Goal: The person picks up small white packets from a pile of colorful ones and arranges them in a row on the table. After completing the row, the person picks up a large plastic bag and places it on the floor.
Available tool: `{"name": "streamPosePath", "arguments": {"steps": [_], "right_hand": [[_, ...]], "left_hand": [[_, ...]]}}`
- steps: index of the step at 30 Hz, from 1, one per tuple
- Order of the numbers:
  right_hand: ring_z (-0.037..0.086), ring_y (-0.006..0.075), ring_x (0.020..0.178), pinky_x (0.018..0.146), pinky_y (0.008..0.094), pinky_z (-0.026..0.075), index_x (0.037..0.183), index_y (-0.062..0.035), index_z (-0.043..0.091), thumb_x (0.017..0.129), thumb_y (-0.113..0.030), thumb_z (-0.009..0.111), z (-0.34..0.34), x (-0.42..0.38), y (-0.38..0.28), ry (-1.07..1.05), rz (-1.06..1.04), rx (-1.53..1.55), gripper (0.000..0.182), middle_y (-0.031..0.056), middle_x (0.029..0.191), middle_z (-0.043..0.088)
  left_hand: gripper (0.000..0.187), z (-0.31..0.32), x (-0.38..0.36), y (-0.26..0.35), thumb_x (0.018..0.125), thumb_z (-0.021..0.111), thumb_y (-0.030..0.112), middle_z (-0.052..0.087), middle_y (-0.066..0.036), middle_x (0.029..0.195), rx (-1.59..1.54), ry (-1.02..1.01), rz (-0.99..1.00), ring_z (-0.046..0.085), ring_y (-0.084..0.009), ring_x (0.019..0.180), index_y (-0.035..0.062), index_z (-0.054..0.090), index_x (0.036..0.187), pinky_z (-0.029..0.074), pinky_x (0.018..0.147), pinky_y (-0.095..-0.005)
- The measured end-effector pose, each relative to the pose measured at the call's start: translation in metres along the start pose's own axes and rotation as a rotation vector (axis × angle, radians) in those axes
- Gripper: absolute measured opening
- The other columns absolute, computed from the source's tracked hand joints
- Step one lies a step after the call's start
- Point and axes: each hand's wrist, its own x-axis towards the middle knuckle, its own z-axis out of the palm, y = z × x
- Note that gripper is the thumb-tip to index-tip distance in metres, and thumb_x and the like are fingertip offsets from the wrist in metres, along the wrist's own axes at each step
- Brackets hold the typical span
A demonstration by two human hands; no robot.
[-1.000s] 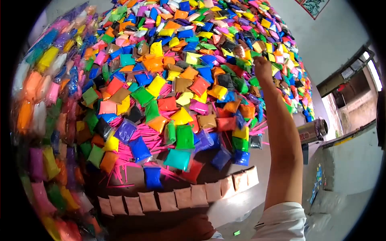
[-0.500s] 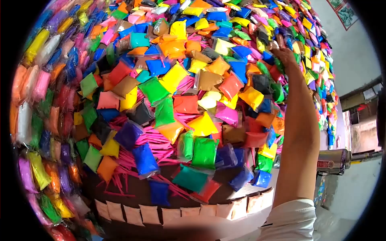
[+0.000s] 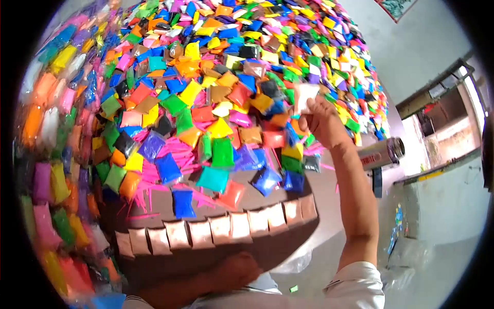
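My right hand (image 3: 323,121) is closed on a pale pink packet (image 3: 304,98), gripping its lower right corner above the right side of the heap. Below, a row of similar pale pink packets (image 3: 240,227) lies side by side near the table's front edge, the rightmost one in shade. My left hand (image 3: 239,269) is low in the shadow in front of this row, close to my body. Its outline is rounded, but its fingers are too dark and blurred to make out.
A large heap of colourful packets (image 3: 223,153) covers the table (image 3: 329,198), with pink strips (image 3: 167,149) among them. More packets (image 3: 50,129) in clear wrapping are stacked at the left. A metallic cylinder (image 3: 381,153) stands out at the right, beyond my forearm.
My right hand has come back from the far right of the heap and now holds a pale pink packet. My left hand has come into view at the bottom. The view has shifted.
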Motion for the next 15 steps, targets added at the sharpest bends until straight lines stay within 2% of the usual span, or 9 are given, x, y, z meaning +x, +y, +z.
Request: {"name": "streamPosePath", "arguments": {"steps": [2, 4, 6, 7, 8, 10, 11, 14, 15], "right_hand": [[0.061, 0.0126, 0.068, 0.061, 0.0248, 0.048, 0.117, -0.0023, 0.062, 0.097, -0.023, 0.06, 0.027, -0.051, 0.015, 0.108, -0.036, 0.025, 0.029, 0.0041, 0.091, 0.068], [0.061, 0.0112, 0.074, 0.068, 0.0244, 0.049, 0.119, -0.0014, 0.063, 0.095, -0.018, 0.063, 0.054, -0.103, 0.03, 0.109, -0.087, -0.019, 0.029, 0.0032, 0.094, 0.068], [0.061, 0.011, 0.088, 0.074, 0.0245, 0.049, 0.121, 0.0002, 0.063, 0.093, -0.012, 0.064, 0.076, -0.151, 0.047, 0.143, -0.079, -0.168, 0.03, 0.005, 0.104, 0.068], [0.06, 0.0121, 0.097, 0.083, 0.0257, 0.049, 0.123, 0.0005, 0.063, 0.092, -0.01, 0.064, 0.089, -0.175, 0.057, 0.132, -0.16, -0.137, 0.033, 0.007, 0.12, 0.063], [0.056, 0.0162, 0.109, 0.095, 0.0297, 0.044, 0.125, 0.0004, 0.062, 0.088, -0.004, 0.062, 0.102, -0.201, 0.056, 0.123, -0.064, -0.107, 0.038, 0.0088, 0.131, 0.055], [0.051, 0.0202, 0.117, 0.103, 0.0328, 0.037, 0.124, 0.0009, 0.063, 0.083, -0.001, 0.059, 0.129, -0.23, 0.059, 0.063, -0.137, -0.155, 0.041, 0.0104, 0.135, 0.05], [0.046, 0.0228, 0.125, 0.104, 0.0341, 0.036, 0.122, 0.0024, 0.063, 0.08, 0.002, 0.057, 0.143, -0.239, 0.057, 0.045, -0.146, -0.215, 0.043, 0.012, 0.132, 0.05], [0.052, 0.0239, 0.119, 0.102, 0.0354, 0.039, 0.118, 0.0039, 0.065, 0.081, 0.002, 0.061, 0.175, -0.256, 0.074, 0.123, -0.104, -0.461, 0.037, 0.0128, 0.129, 0.053], [0.054, 0.0232, 0.116, 0.101, 0.0352, 0.041, 0.129, 0.0037, 0.057, 0.082, 0.001, 0.064, 0.183, -0.258, 0.082, 0.133, -0.098, -0.512, 0.047, 0.0127, 0.128, 0.054]], "left_hand": [[0.03, 0.003, -0.004, 0.002, 0.096, 0.052, 0.019, 0.055, -0.015, 0.068, -0.067, 0.043, -0.047, 0.055, -0.0328, 0.069, 0.0028, 0.054, 0.071, 0.046, 0.076, -0.0409], [0.038, -0.003, -0.005, 0.016, 0.1, 0.047, 0.029, 0.055, -0.01, 0.067, -0.312, 0.109, -0.281, 0.055, -0.0236, 0.068, 0.0033, 0.055, 0.072, 0.045, 0.069, -0.0363], [0.049, -0.027, 0.004, 0.042, 0.101, 0.04, 0.041, 0.055, -0.004, 0.069, -0.367, 0.079, -0.441, 0.054, -0.0149, 0.069, 0.0034, 0.057, 0.076, 0.043, 0.069, -0.0303], [0.052, -0.022, 0.0, 0.033, 0.101, 0.037, 0.046, 0.055, -0.003, 0.07, -0.465, 0.11, -0.397, 0.053, -0.0131, 0.069, 0.0035, 0.057, 0.078, 0.042, 0.069, -0.0293], [0.055, -0.012, -0.004, 0.018, 0.101, 0.033, 0.05, 0.054, -0.001, 0.071, -0.566, 0.144, -0.354, 0.053, -0.0114, 0.07, 0.0037, 0.056, 0.081, 0.042, 0.069, -0.0282], [0.061, -0.01, -0.004, 0.002, 0.099, 0.031, 0.057, 0.058, -0.003, 0.078, -0.563, 0.119, -0.278, 0.056, -0.0116, 0.065, 0.0038, 0.059, 0.089, 0.037, 0.061, -0.0256], [0.06, -0.014, 0.0, 0.012, 0.098, 0.033, 0.057, 0.058, -0.004, 0.079, -0.552, 0.111, -0.274, 0.055, -0.0109, 0.067, 0.0034, 0.057, 0.092, 0.036, 0.063, -0.0253], [0.055, -0.015, 0.003, 0.026, 0.1, 0.034, 0.052, 0.057, -0.003, 0.082, -0.509, 0.067, -0.241, 0.052, -0.0102, 0.073, 0.0021, 0.058, 0.099, 0.037, 0.065, -0.0249], [0.051, -0.015, 0.001, 0.022, 0.101, 0.039, 0.048, 0.056, -0.003, 0.086, -0.511, 0.008, -0.241, 0.051, -0.0111, 0.073, 0.002, 0.059, 0.105, 0.042, 0.069, -0.0277]]}}
